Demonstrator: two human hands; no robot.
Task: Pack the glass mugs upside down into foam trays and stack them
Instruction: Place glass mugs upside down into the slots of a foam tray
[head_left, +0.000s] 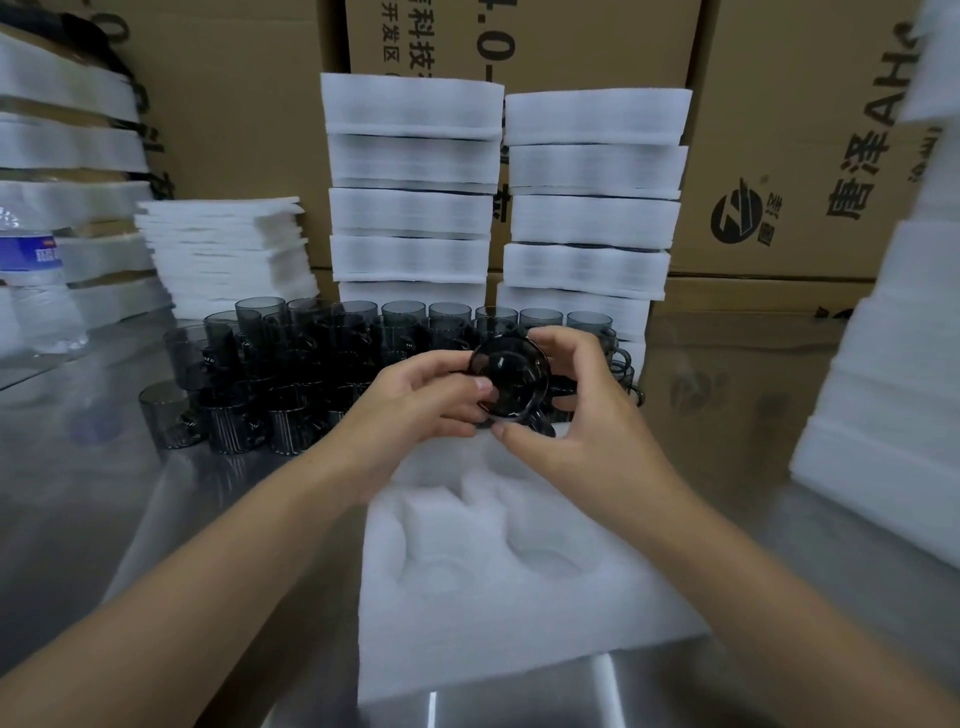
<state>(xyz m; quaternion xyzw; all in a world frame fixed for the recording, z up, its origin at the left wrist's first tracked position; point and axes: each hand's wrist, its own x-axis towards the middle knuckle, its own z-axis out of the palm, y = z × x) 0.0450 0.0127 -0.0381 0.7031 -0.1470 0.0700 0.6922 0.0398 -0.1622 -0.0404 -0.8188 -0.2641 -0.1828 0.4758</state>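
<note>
Gripping one mug (509, 376) with left hand (415, 410) and right hand (576, 415) over a foam tray (493, 623) showing empty pockets; stacks (410, 187) seemingly done behind, many loose mugs (291, 364) left.

smoky grey ribbed mugs (244, 374) | white foam tray (498, 597) | brown printed cartons (779, 156) | blue bottle label (31, 252)

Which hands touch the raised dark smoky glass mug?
Touching, both: the head view shows the left hand and the right hand curled round the dark smoky glass mug, no gap.
</note>
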